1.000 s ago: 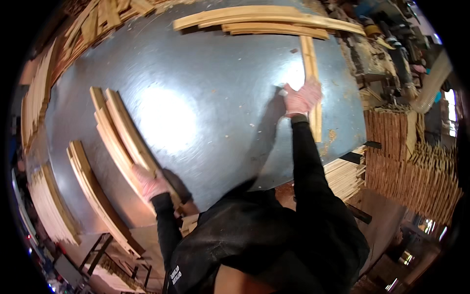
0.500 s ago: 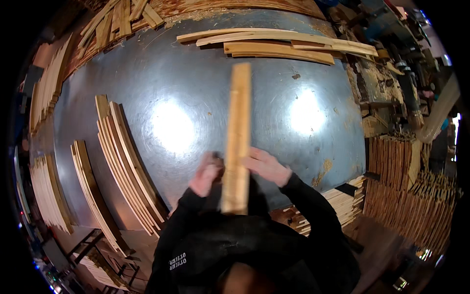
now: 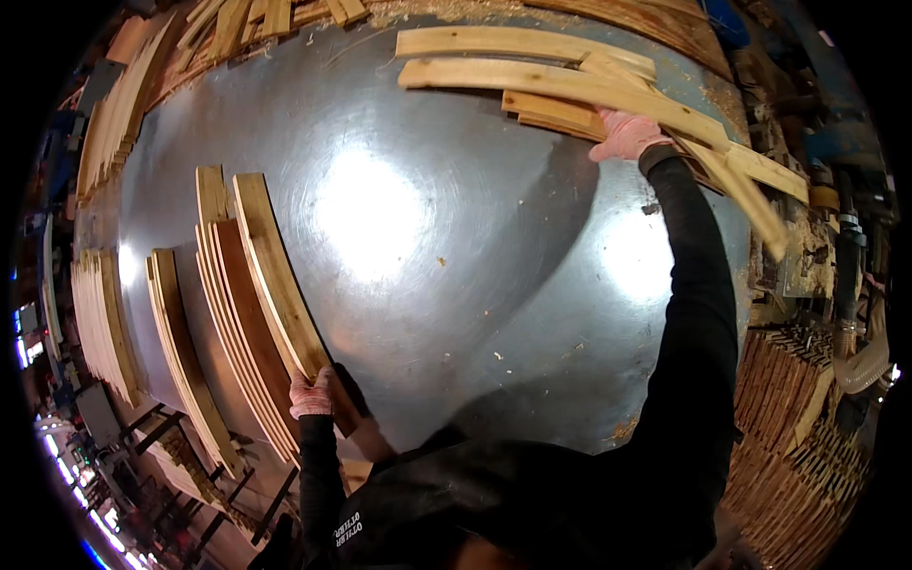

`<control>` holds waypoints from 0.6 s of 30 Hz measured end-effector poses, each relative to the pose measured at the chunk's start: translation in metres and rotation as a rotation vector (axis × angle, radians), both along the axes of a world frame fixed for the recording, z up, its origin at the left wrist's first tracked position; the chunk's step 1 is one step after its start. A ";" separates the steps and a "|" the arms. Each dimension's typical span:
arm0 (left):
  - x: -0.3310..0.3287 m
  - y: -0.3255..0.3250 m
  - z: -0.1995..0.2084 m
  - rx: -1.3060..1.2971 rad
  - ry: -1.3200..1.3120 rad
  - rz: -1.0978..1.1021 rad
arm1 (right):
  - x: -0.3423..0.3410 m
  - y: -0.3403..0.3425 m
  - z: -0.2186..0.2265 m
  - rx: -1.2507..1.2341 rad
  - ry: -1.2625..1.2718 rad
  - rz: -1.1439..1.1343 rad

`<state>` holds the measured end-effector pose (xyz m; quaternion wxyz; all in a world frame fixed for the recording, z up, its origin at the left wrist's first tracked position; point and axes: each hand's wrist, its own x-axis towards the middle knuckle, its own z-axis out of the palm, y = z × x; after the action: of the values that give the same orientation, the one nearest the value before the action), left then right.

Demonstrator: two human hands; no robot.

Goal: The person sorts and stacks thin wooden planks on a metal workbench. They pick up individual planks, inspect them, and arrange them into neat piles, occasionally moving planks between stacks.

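Left fingers (image 3: 309, 388) around a board (image 3: 274, 271), right fingers (image 3: 615, 131) at the far boards (image 3: 560, 84), grey tabletop (image 3: 484, 247) between

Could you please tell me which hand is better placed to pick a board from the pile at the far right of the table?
Probably the right hand: it is at that pile of boards, while the left hand is across the table, on another board.

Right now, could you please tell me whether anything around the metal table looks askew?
Yes: past the right hand, a slanted board juts out at an angle to the long board, so it looks misaligned.
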<state>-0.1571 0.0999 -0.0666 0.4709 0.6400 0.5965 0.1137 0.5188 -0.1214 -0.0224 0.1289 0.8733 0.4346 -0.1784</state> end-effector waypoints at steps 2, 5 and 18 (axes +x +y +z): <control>-0.008 -0.010 0.013 0.048 0.211 -0.029 | -0.006 0.011 0.020 0.013 0.010 0.012; -0.025 -0.019 0.002 0.057 0.298 -0.022 | -0.045 0.010 0.035 0.046 -0.001 0.050; 0.111 -0.074 0.074 -0.024 -0.514 -0.330 | -0.253 0.208 0.086 0.543 1.011 -0.067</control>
<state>-0.0465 0.0261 0.0073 0.6260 0.6728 0.3471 0.1870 0.2656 0.0862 0.0639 -0.3293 0.6945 0.4446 -0.4599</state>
